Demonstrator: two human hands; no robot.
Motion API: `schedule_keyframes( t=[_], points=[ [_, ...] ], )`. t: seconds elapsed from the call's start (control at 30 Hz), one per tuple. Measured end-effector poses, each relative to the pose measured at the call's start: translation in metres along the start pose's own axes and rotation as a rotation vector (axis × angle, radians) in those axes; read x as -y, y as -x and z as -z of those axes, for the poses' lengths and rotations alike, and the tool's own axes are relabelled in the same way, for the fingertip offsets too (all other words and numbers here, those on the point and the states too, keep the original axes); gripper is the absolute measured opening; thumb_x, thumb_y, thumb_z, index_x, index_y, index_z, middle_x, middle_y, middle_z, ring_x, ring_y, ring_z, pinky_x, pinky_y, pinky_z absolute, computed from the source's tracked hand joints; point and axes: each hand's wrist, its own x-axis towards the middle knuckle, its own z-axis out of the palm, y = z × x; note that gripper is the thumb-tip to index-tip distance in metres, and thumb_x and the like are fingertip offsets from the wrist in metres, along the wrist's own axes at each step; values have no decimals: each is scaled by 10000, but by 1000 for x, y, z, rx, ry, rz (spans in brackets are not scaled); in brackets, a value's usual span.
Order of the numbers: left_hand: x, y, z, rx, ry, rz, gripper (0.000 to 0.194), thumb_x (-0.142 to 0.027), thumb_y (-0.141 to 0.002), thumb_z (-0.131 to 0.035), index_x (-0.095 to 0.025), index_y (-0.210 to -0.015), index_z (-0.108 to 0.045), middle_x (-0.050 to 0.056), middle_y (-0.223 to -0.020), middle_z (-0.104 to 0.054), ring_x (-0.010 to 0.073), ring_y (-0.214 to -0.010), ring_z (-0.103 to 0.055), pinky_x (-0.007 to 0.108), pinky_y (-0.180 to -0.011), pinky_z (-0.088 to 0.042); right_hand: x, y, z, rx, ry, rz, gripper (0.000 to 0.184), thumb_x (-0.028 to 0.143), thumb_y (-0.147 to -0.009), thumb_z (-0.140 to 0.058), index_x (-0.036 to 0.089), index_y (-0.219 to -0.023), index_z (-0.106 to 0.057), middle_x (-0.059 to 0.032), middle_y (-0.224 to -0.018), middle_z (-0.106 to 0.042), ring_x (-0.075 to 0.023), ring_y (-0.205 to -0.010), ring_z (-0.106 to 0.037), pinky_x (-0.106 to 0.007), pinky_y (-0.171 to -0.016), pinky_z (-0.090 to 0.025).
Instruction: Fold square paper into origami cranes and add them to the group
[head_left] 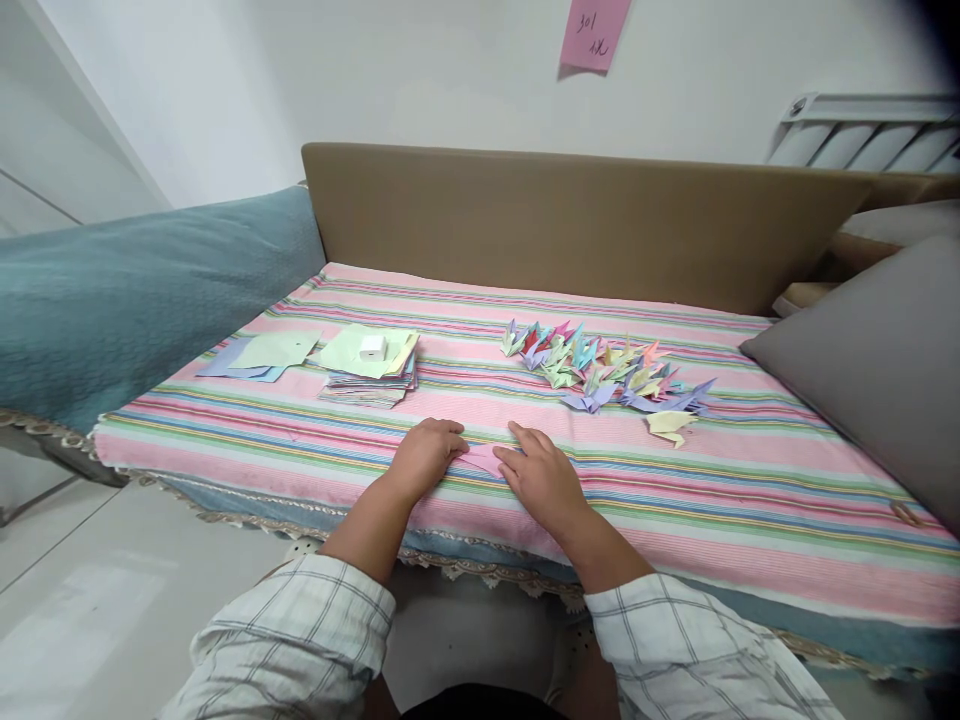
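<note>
A small piece of pink origami paper (482, 458), folded to a narrow pointed shape, lies flat on the striped cloth between my hands. My left hand (426, 456) is closed, its fingertips pinching the paper's left end. On the other end, my right hand (543, 480) holds the paper down with its thumb, and the index finger extends just beyond it. The palms hide part of the cloth beneath them. Beyond my right hand spreads a group of folded paper cranes (585, 365) in many colours, with a pale yellow crane (670, 425) nearest to me.
Behind my left hand stands a stack of square papers (367, 385), with a white block (373, 347) on top. Loose green and blue sheets (274, 349) lie farther left. A brown backboard (540, 220) closes the far side. A grey cushion (862, 370) leans at right.
</note>
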Motion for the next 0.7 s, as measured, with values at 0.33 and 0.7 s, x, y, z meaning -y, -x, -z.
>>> schedule_keyframes(
  t=[0.33, 0.7],
  points=[
    [-18, 7, 17, -225, -75, 99, 402, -57, -777, -404, -168, -1096, -622, 103, -1215, -601, 247, -1117, -546, 492, -1013, -361, 0, -1, 2, 11, -16, 2, 254, 261, -848, -543, 276, -1068, -670, -89, -1330, -493, -261, -1138, -470, -408, -914, -443],
    [-60, 30, -29, -9, 4, -103, 584, -160, -795, -423, -105, -1371, -341, 153, -1421, -383, 271, -1327, -323, 474, -1067, -297, -7, 1, 2, -84, -368, -158, 241, 263, -795, -586, 201, -1021, -641, -82, -1103, -616, -211, -1028, -544, -355, -901, -442]
  ],
)
